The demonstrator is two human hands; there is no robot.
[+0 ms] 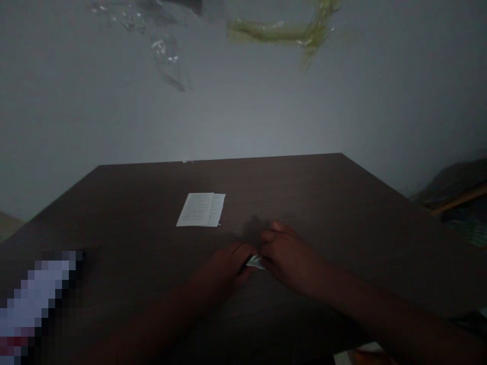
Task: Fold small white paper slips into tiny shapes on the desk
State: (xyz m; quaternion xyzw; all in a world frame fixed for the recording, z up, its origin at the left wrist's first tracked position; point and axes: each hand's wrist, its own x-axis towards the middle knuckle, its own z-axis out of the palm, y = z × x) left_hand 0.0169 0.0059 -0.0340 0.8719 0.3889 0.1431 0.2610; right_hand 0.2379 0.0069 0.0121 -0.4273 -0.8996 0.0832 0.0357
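Note:
Both of my hands meet near the middle of a dark wooden table (342, 203). Between them lies a small folded piece of white paper (255, 261). My left hand (228, 266) pinches it from the left with curled fingers. My right hand (291, 256) presses on it from the right, fingers bent over it. Most of the paper is hidden under the fingers. The light is dim.
A printed white sheet (201, 209), folded over, lies flat beyond my hands. A blurred whitish object (34, 299) sits at the table's left front. Clear plastic (167, 56) and yellowish tape (289, 33) hang on the wall. Something pale (361, 352) shows at the bottom edge.

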